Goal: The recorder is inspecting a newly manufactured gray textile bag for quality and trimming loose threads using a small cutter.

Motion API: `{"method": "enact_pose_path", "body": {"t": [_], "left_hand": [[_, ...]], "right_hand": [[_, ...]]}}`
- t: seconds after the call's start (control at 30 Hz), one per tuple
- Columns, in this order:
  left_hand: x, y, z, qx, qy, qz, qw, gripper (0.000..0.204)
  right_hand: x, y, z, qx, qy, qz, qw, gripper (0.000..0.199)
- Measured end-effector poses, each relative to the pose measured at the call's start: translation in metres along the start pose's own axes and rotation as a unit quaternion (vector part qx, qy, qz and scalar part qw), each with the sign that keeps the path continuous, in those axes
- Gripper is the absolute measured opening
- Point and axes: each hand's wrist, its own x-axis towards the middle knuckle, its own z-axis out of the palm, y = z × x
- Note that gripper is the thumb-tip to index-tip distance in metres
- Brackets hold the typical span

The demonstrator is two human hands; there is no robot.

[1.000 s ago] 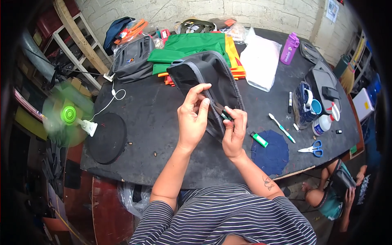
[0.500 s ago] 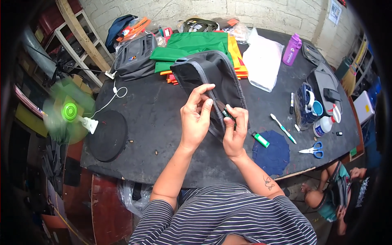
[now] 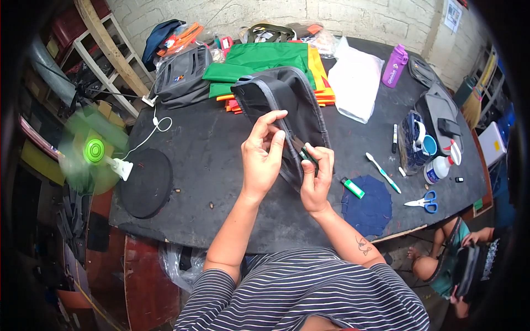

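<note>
A black fabric bag piece (image 3: 295,91) with grey binding along its edges stands tilted over the middle of the table. At its near edge my left hand (image 3: 262,160) is closed, thumb and forefinger pinching by the seam. My right hand (image 3: 316,179) wraps round a small tool (image 3: 305,154) with a dark green handle and a thin brownish end, set against the same edge. Its exact kind is partly hidden by my fingers. Right of that hand, a green lighter (image 3: 352,188) lies at the rim of a round navy cloth (image 3: 367,207).
Scissors (image 3: 424,202), a toothbrush (image 3: 383,173), a marker (image 3: 394,139) and a spray bottle (image 3: 439,168) are at the right. Green fabric (image 3: 265,58) and a grey backpack (image 3: 182,77) sit behind. A green fan (image 3: 95,150) spins at left. Another person (image 3: 441,270) sits lower right.
Both my hands have shifted very slightly left along with the bag's near edge, keeping their grips. At lower right the other person's hands and the dark item they hold have moved.
</note>
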Motion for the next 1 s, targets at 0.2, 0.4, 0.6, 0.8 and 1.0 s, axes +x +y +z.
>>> {"method": "enact_pose_path", "body": {"t": [0.2,0.4,0.6,0.8,1.0], "left_hand": [[-0.003,0.001,0.002,0.003,0.006,0.017,1.0,0.031],[-0.008,0.002,0.001,0.014,0.004,0.012,1.0,0.03],[-0.013,-0.007,0.009,0.096,0.039,0.057,0.993,0.035],[-0.009,-0.01,0.002,0.187,0.08,0.127,0.971,0.039],[-0.007,-0.019,0.002,0.313,0.11,0.228,0.915,0.027]], "right_hand": [[0.0,-0.004,0.002,0.028,-0.006,0.043,0.999,0.022],[-0.004,0.007,0.003,0.038,-0.012,0.026,0.999,0.021],[-0.017,0.024,0.011,0.306,0.027,0.184,0.934,0.03],[-0.051,0.052,-0.033,0.119,0.003,0.075,0.99,0.03],[-0.091,0.078,-0.085,-0.042,-0.036,0.172,0.983,0.027]]}}
